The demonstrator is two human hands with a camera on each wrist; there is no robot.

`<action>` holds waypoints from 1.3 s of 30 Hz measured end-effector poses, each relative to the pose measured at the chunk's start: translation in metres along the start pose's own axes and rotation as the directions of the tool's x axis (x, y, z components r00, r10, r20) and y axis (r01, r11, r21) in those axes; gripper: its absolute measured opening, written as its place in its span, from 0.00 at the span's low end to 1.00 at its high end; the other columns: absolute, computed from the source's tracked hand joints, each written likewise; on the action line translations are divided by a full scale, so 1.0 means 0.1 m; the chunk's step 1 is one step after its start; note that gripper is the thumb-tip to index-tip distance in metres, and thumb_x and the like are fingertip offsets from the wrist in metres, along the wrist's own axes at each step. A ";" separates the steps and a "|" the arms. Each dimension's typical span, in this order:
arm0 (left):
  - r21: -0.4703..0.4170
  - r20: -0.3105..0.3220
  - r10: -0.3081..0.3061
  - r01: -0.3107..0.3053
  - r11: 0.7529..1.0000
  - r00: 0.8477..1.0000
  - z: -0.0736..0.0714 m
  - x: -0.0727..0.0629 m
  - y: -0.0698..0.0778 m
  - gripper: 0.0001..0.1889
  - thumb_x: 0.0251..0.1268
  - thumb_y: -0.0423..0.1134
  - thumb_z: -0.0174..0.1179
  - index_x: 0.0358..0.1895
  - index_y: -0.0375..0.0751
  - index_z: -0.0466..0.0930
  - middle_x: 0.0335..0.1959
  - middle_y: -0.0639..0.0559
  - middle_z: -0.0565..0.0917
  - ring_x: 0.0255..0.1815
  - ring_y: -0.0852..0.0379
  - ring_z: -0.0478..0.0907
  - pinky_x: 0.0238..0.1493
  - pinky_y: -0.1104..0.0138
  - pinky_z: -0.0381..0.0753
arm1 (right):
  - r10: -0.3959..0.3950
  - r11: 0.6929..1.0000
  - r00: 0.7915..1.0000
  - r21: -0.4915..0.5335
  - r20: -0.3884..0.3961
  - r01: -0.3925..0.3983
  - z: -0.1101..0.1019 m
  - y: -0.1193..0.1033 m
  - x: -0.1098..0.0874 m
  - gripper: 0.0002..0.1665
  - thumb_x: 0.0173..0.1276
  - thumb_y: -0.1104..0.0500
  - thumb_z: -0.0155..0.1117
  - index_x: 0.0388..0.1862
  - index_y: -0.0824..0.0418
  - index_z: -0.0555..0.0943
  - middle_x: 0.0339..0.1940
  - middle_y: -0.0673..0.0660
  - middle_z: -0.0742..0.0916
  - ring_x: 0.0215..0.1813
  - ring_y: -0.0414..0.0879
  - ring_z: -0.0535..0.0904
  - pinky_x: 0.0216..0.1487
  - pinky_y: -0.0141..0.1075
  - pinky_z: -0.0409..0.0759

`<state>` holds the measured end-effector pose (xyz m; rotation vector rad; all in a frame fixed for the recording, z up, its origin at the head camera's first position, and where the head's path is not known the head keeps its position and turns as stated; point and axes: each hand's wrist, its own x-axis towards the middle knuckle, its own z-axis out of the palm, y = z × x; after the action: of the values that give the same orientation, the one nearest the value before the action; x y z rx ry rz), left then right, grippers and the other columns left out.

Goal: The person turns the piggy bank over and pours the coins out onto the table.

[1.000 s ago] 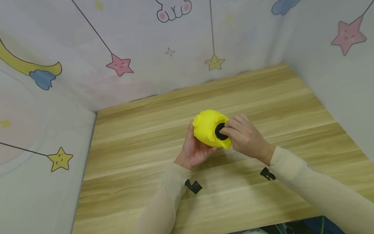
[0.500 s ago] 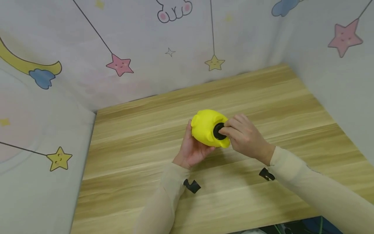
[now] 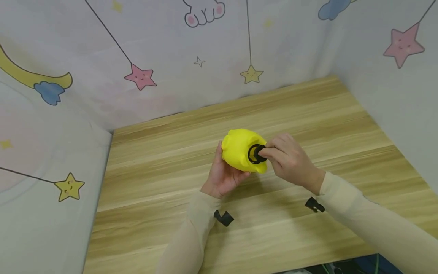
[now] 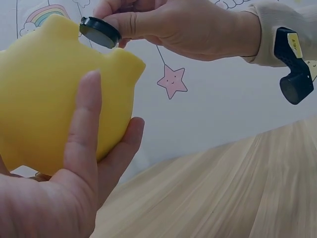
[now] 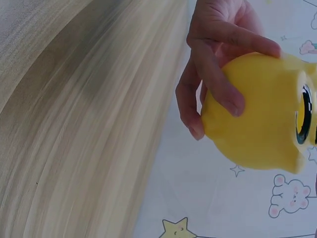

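A glossy yellow piggy bank (image 3: 237, 149) is held up over the table, its underside with stubby feet turned toward the right. My left hand (image 3: 222, 177) grips it from below and the left; in the left wrist view, fingers (image 4: 84, 124) spread along its side. Around the hole in the underside runs a black ring (image 5: 306, 114), with yellow showing inside. With thumb and fingers, my right hand (image 3: 294, 161) pinches a round black plug (image 4: 100, 32), tilted out of the hole. Whether the plug still touches the ring's edge I cannot tell.
Underneath is a wood-grain table (image 3: 154, 171), enclosed by pale walls (image 3: 171, 45) printed with stars and clouds. Black wrist cameras (image 3: 224, 218) hang at both cuffs. Dark items and cables (image 3: 342, 266) lie beyond the table's front edge.
The black plug was seated flat in the piggy bank's hole; now my right hand has tilted it out, and the ring and opening show. The piggy bank has shifted slightly left.
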<state>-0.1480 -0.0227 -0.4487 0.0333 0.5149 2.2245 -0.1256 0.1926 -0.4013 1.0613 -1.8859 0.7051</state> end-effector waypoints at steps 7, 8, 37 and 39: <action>0.005 -0.009 0.010 -0.010 1.000 1.000 -0.04 -0.02 0.02 0.38 0.63 0.73 0.51 0.65 0.47 0.67 0.52 0.42 0.78 0.46 0.46 0.83 0.39 0.60 0.86 | 0.075 0.997 0.997 -0.008 -0.024 -0.075 -0.05 0.06 -0.06 0.17 0.78 0.62 0.55 0.32 0.72 0.83 0.31 0.61 0.80 0.32 0.55 0.73 0.35 0.43 0.71; 0.005 -0.013 0.011 -0.010 1.000 1.000 -0.04 -0.02 0.02 0.39 0.63 0.73 0.51 0.66 0.47 0.67 0.52 0.41 0.78 0.45 0.46 0.83 0.39 0.60 0.86 | 0.081 0.997 0.996 -0.014 -0.031 -0.081 -0.06 0.08 -0.07 0.17 0.78 0.62 0.55 0.32 0.72 0.83 0.31 0.62 0.80 0.31 0.56 0.73 0.34 0.43 0.71; 0.025 -0.019 0.034 -0.034 0.999 0.999 -0.11 -0.13 0.04 0.39 0.64 0.71 0.53 0.68 0.47 0.66 0.55 0.41 0.77 0.48 0.46 0.83 0.42 0.59 0.86 | 0.312 0.944 0.946 -0.140 0.093 -0.298 -0.14 0.72 -0.66 0.06 0.57 0.78 0.68 0.32 0.74 0.81 0.35 0.68 0.76 0.37 0.64 0.70 0.38 0.50 0.68; 0.026 -0.014 0.036 -0.036 0.999 0.999 -0.11 -0.14 0.04 0.38 0.65 0.71 0.53 0.68 0.47 0.66 0.55 0.41 0.76 0.48 0.45 0.83 0.43 0.59 0.85 | 0.331 0.937 0.940 -0.146 0.088 -0.316 -0.13 0.73 -0.69 0.06 0.56 0.79 0.68 0.32 0.74 0.81 0.39 0.71 0.78 0.41 0.67 0.71 0.42 0.55 0.69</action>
<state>-0.1436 -0.0394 -0.4557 0.0396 0.5546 2.2550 -0.1648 0.2656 -0.4600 0.7262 -2.2010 0.7065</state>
